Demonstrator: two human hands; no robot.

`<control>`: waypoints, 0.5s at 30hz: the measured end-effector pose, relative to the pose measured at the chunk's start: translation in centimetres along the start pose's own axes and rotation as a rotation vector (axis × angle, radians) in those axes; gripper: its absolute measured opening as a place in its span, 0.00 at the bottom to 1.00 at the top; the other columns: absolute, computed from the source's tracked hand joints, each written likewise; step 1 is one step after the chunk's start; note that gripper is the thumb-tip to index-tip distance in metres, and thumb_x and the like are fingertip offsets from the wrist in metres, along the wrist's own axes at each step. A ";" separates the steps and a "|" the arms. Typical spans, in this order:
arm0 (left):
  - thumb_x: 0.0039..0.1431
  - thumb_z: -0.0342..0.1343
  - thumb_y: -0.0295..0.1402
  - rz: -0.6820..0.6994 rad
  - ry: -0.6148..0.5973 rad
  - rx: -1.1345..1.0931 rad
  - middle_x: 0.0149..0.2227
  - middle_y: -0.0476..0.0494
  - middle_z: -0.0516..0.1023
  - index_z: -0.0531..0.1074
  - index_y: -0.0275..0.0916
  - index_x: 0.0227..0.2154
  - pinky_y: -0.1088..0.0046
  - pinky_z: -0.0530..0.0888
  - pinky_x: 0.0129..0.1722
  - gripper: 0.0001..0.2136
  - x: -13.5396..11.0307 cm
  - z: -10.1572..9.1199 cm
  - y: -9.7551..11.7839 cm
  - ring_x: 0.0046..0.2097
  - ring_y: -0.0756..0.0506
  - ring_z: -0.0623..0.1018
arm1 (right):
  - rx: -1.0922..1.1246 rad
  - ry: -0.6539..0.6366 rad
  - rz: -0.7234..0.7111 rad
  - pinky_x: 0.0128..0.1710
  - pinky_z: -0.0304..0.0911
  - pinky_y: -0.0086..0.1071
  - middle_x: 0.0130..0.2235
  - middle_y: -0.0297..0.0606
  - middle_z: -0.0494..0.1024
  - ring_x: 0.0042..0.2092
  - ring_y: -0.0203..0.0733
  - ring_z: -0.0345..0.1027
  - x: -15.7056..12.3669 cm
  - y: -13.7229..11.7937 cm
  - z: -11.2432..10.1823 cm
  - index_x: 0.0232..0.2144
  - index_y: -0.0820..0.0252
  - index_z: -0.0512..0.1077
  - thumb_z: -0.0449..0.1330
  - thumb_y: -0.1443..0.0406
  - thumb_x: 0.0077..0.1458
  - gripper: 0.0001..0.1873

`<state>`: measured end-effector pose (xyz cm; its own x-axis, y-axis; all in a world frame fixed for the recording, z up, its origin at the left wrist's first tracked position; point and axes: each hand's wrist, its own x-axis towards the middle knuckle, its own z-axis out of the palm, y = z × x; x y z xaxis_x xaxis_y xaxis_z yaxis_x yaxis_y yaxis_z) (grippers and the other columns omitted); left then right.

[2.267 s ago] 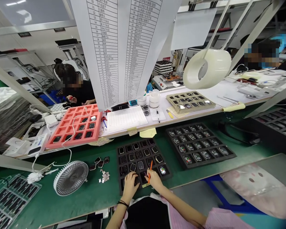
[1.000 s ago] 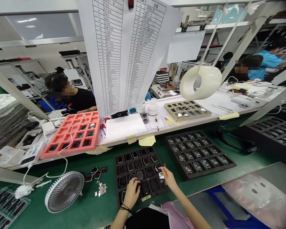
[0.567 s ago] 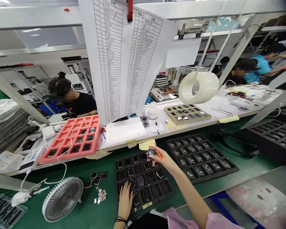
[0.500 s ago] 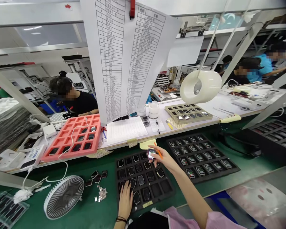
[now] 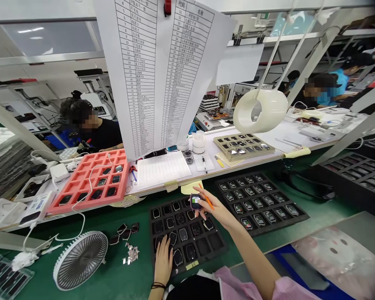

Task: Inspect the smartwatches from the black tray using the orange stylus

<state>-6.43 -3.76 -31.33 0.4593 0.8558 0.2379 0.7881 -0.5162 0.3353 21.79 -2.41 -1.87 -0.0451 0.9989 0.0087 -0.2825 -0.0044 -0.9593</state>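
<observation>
My right hand [image 5: 213, 208] is raised over the far edge of a black foam tray [image 5: 204, 246]. It is shut on a square smartwatch [image 5: 196, 201] with a lit screen and pinches a thin orange stick [image 5: 208, 202]. My left hand [image 5: 163, 261] rests on the tray's near left part, fingers apart and holding nothing. Its fingertips lie among dark watch cases, next to one case [image 5: 178, 257]. Most cells in the tray hold a case, and several cells near the right corner are bare.
A second black tray of watches [image 5: 284, 223] lies to the right. Beyond the bench edge stand a coral foam tray [image 5: 81, 204] and a paper form [image 5: 164, 168]. A small fan [image 5: 80, 260] and loose metal bits [image 5: 131, 254] sit left. A co-worker [image 5: 96, 135] sits beyond.
My right hand has lifted the smartwatch from the tray's right side up to its far edge. My left hand has moved toward the near left, and the view has shifted slightly.
</observation>
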 end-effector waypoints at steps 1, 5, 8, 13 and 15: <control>0.67 0.39 0.31 0.000 -0.002 -0.003 0.64 0.44 0.63 0.57 0.43 0.60 0.55 0.64 0.63 0.20 0.0 -0.1 0.0 0.64 0.44 0.63 | 0.000 0.001 -0.007 0.19 0.61 0.27 0.45 0.42 0.72 0.28 0.37 0.73 -0.1 -0.1 0.1 0.59 0.52 0.61 0.60 0.56 0.55 0.30; 0.67 0.39 0.31 0.003 -0.003 -0.009 0.63 0.44 0.63 0.58 0.43 0.60 0.54 0.64 0.63 0.20 0.0 0.1 -0.2 0.64 0.44 0.63 | 0.029 0.030 -0.025 0.19 0.59 0.27 0.42 0.41 0.74 0.27 0.37 0.73 -0.3 -0.5 0.4 0.57 0.54 0.63 0.59 0.56 0.57 0.27; 0.67 0.40 0.32 -0.004 -0.004 -0.016 0.64 0.44 0.62 0.58 0.44 0.60 0.54 0.64 0.63 0.20 0.0 0.3 -0.3 0.64 0.43 0.63 | 0.028 0.056 -0.015 0.17 0.57 0.26 0.41 0.41 0.74 0.26 0.36 0.72 -0.3 -0.6 0.5 0.56 0.54 0.64 0.61 0.56 0.55 0.27; 0.67 0.40 0.32 -0.012 -0.005 -0.029 0.64 0.44 0.62 0.58 0.44 0.60 0.53 0.64 0.63 0.20 0.0 0.4 -0.4 0.64 0.43 0.63 | 0.014 0.082 -0.017 0.17 0.55 0.26 0.41 0.41 0.75 0.24 0.34 0.71 -0.1 -0.5 0.6 0.55 0.55 0.65 0.62 0.56 0.54 0.27; 0.67 0.40 0.32 -0.009 -0.004 -0.032 0.64 0.44 0.62 0.58 0.44 0.60 0.53 0.64 0.62 0.20 0.0 0.4 -0.4 0.64 0.43 0.63 | 0.042 0.090 -0.019 0.16 0.55 0.26 0.39 0.42 0.76 0.24 0.36 0.71 -0.1 -0.4 0.7 0.54 0.56 0.65 0.60 0.54 0.55 0.26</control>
<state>-6.56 -3.56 -31.82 0.4538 0.8607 0.2309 0.7790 -0.5090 0.3662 21.28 -2.52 -1.30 0.0464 0.9989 -0.0004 -0.3221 0.0146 -0.9466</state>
